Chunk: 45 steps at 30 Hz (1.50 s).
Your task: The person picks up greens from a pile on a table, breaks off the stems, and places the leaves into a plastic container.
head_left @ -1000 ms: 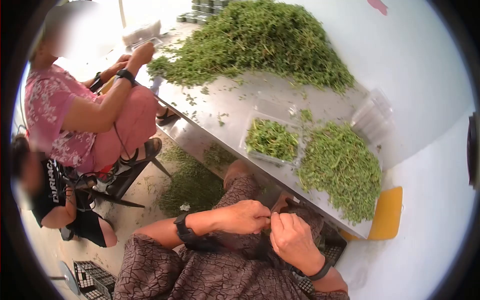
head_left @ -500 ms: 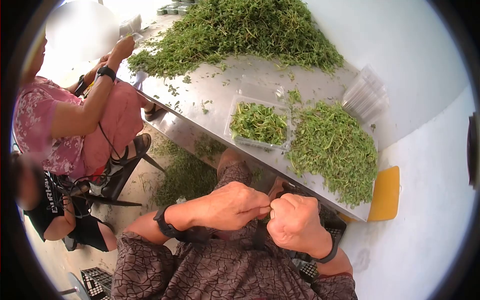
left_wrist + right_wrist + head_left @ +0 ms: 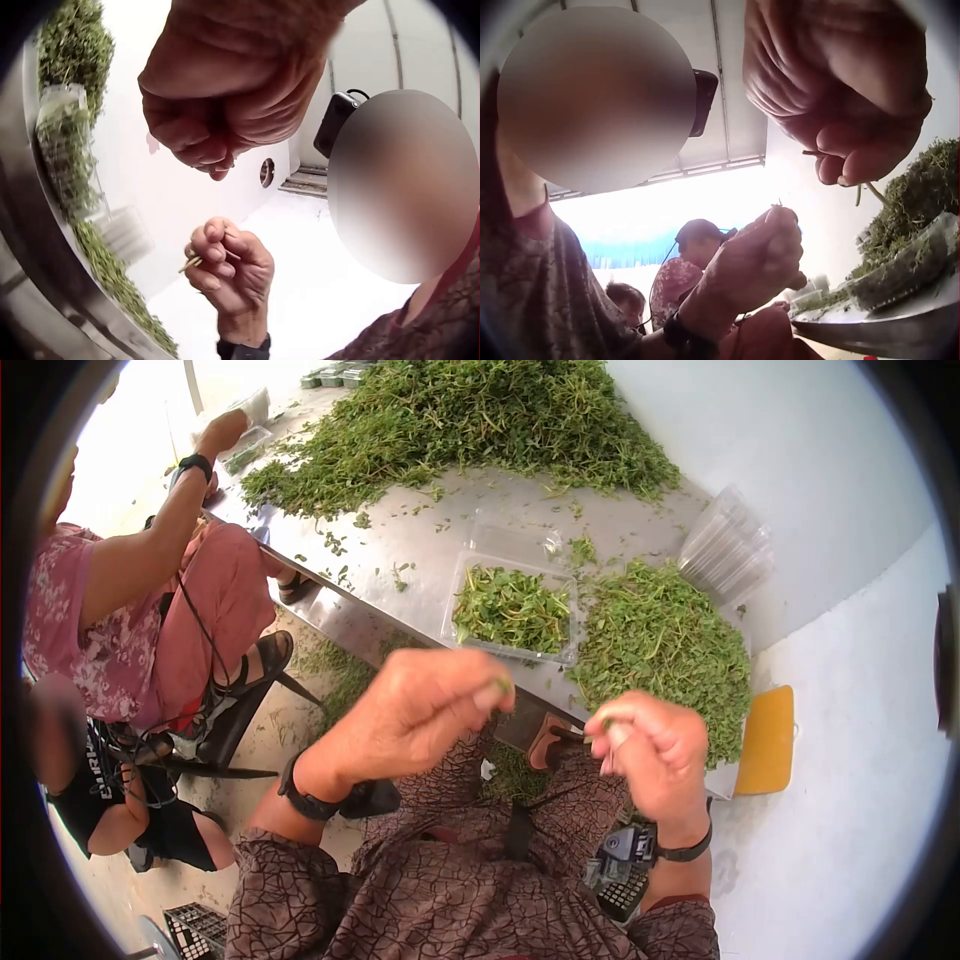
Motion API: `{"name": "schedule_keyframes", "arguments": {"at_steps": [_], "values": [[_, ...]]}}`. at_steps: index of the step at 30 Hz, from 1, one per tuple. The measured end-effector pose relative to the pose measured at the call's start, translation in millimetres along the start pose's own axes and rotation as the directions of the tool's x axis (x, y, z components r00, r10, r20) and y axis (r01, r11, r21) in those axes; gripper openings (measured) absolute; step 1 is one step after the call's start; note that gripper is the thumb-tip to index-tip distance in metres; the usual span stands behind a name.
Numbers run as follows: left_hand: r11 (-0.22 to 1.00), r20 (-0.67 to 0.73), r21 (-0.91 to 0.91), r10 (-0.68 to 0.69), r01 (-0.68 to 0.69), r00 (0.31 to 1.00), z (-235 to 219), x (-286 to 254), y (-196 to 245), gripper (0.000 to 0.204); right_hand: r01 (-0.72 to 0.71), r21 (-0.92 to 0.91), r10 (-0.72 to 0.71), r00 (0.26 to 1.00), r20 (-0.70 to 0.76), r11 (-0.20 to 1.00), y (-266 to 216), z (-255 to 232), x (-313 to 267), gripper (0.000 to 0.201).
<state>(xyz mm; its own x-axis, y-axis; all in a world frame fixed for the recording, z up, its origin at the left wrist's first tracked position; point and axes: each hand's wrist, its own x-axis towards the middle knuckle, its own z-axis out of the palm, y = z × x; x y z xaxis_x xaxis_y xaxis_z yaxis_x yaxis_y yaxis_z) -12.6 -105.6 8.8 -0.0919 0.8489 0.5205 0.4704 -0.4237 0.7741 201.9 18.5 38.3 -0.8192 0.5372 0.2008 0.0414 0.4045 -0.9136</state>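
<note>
My left hand, raised over my lap, pinches a small green sprig tip between thumb and forefinger. Apart from it to the right, my right hand has its fingers curled round thin green stems, whose ends stick out past the fingers in both wrist views. Beyond my hands, an open clear plastic box filled with leafy green sprigs sits on the metal table. A low heap of picked greens lies right beside the box.
A large mound of greens covers the table's back. Stacked clear boxes lean near the wall, and a yellow board stands at the table's end. At left sits a person in pink, one arm extended over the table. Crates rest on the floor.
My hands, together at the fingertips before, have parted and risen: the left up and leftward, the right to the right. The person in pink has stretched an arm farther out. The view has shifted slightly.
</note>
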Motion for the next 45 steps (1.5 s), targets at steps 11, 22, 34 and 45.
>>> {"name": "schedule_keyframes", "arguments": {"at_steps": [11, 22, 34, 45], "values": [[0.872, -0.222, 0.484, 0.206, -0.076, 0.953, 2, 34, -37, 0.023, 0.051, -0.072, -0.063, 0.982, -0.177, 0.996, 14, 1, 80, 0.019], [0.783, -0.148, 0.622, 0.136, -0.015, 0.980, 11, 34, -56, 0.045, 0.063, -0.251, -0.131, 0.955, -0.265, 0.966, 44, -5, 93, 0.020], [0.834, -0.248, 0.551, 0.148, 0.014, 0.957, 6, 8, -60, 0.050, 0.305, -0.624, -0.426, 0.904, -0.050, 0.720, 46, 5, 73, 0.022], [0.745, -0.045, 0.656, 0.194, -0.117, 0.980, 11, 10, -63, 0.036, 0.342, -0.747, -0.404, 0.908, 0.107, 0.570, 56, 12, 78, 0.030]]}}
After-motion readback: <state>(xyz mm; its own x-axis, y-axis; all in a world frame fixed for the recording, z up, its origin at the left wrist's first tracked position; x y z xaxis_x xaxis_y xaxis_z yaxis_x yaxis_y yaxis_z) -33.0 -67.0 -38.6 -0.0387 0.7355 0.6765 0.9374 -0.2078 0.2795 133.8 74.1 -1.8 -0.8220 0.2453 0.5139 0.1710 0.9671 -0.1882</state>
